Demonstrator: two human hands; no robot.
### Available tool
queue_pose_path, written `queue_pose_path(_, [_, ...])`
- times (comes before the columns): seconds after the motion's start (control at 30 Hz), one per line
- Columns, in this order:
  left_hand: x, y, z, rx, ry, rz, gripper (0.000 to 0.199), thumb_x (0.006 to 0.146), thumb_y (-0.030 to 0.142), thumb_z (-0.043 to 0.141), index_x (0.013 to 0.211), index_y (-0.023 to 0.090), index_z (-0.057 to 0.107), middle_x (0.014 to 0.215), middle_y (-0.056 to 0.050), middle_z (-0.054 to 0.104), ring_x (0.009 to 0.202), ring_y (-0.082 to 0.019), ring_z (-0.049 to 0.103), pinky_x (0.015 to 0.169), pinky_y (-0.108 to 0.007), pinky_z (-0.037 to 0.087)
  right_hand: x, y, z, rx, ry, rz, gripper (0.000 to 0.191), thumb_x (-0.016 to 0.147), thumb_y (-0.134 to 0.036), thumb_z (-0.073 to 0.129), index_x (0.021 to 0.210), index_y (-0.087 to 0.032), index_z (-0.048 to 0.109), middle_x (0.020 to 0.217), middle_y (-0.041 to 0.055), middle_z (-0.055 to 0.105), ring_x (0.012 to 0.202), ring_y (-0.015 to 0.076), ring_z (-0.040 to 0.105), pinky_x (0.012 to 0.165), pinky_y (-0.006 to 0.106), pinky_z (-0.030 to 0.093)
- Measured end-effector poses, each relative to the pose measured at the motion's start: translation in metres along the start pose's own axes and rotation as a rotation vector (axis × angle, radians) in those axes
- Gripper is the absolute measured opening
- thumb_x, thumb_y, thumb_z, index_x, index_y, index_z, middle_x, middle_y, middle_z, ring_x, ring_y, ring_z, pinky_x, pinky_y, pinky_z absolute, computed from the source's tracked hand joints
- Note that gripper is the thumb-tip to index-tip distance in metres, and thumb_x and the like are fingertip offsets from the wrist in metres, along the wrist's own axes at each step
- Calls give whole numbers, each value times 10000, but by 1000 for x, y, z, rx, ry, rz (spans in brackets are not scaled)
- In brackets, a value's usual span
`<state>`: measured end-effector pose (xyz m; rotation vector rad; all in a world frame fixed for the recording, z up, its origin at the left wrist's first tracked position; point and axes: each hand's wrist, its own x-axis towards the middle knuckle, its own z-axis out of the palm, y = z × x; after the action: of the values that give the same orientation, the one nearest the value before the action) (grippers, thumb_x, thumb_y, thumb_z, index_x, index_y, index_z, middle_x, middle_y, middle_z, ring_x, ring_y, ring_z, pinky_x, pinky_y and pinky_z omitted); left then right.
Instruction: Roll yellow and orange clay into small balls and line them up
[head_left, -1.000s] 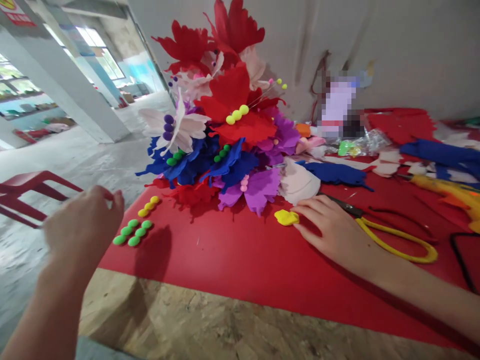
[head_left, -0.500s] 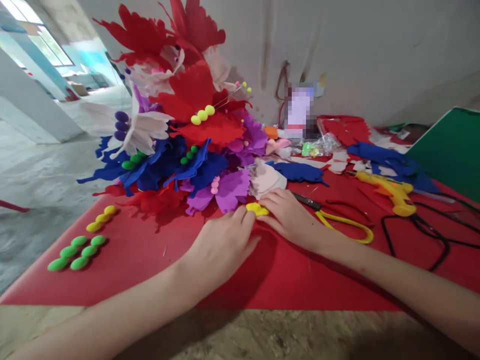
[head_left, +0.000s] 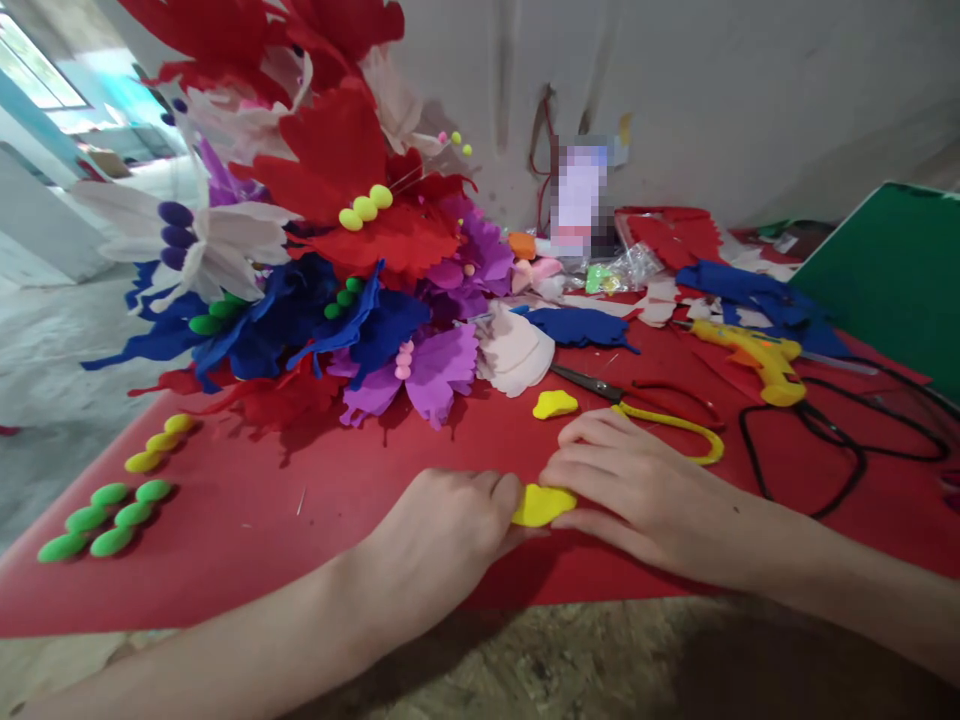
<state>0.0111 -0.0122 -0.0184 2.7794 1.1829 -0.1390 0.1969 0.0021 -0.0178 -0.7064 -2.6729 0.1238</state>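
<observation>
A soft yellow lump that looks like modelling clay (head_left: 543, 506) is stretched between my two hands, low over the red table cover (head_left: 300, 550). My left hand (head_left: 454, 520) pinches its left end with curled fingers. On the other end, my right hand (head_left: 637, 490) grips with thumb and fingertips. Just beyond lies a second yellow clay piece (head_left: 555, 404), flat on the table and untouched. Scissors with red and yellow handles (head_left: 675, 425) rest behind my right hand.
Fabric-like butterflies (head_left: 352, 240) in red, white, blue and purple pile up at the back left. Green ovals (head_left: 111, 515) and yellow ovals (head_left: 161, 443) sit at the left. A yellow glue gun (head_left: 757, 358) with a black cord, blue scraps (head_left: 750, 295) and a green board (head_left: 892, 280) occupy the right.
Both hands have come nearer to me, holding a yellow clay lump. Another yellow piece now shows on the table beyond them. The view has shifted, moving the scene leftward.
</observation>
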Motion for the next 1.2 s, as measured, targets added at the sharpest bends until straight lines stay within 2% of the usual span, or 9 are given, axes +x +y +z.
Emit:
queue_pose_path(0.2, [-6,5,-1,-236,-87,28,266,894,303,368,731,163,524,695,-15,639,552,-156,594,473,-242,383,-12,-7,-3,20,-10,48,176,847,-236,465,833,-133,607,780,37,630,745,167,495,709,303,396])
queue_pose_path(0.4, [-1,14,-6,-416,-95,99,415,887,464,273,922,140,529,851,-70,642,702,-183,615,615,-274,464,-9,-21,10,-362,60,-75,238,833,-160,391,840,-86,617,744,89,639,635,186,513,664,370,378])
queue_pose_path(0.57, [2,16,-7,-373,-111,85,341,908,343,286,758,148,524,740,-41,627,610,-156,576,554,-244,427,-10,-33,12,-517,58,-85,282,776,-39,351,802,-65,631,646,99,613,517,165,462,607,371,344])
queue_pose_path(0.7, [-3,13,-2,-430,-48,161,326,896,256,319,608,167,444,558,22,520,490,-96,464,492,-209,343,-12,-32,8,-314,9,-115,302,785,-28,355,576,-160,529,526,21,519,467,145,413,494,310,286])
queue_pose_path(0.8, [-12,5,3,-603,2,262,340,879,207,323,544,172,365,506,45,417,460,-71,368,482,-206,305,-21,-14,1,-55,-25,-117,345,889,-130,301,624,-178,516,541,-14,526,484,124,446,472,271,301])
queue_pose_path(0.87, [-19,-3,4,-726,39,189,353,881,205,294,538,175,372,500,45,399,455,-67,361,482,-198,318,-28,3,-2,17,53,6,360,921,-200,265,674,-183,526,568,-14,557,511,110,494,483,240,335])
queue_pose_path(0.97, [-25,-10,3,-930,108,-2,278,885,188,258,816,177,527,636,20,536,554,-70,506,563,-173,412,-36,18,-1,116,109,291,276,908,-240,324,738,-184,534,636,-2,604,572,110,558,535,215,398])
queue_pose_path(1.07, [-23,-11,4,-1034,117,-31,262,880,179,283,1067,185,465,818,-4,587,600,-60,543,622,-177,454,-35,14,7,249,96,324,218,899,-214,342,870,-185,556,793,17,654,704,120,603,626,217,433])
queue_pose_path(1.2, [-19,-8,13,-819,191,92,298,877,333,372,670,157,496,565,40,485,476,-57,439,475,-154,385,-30,0,18,298,56,311,204,891,-198,351,836,-167,545,751,19,630,678,117,581,626,213,426])
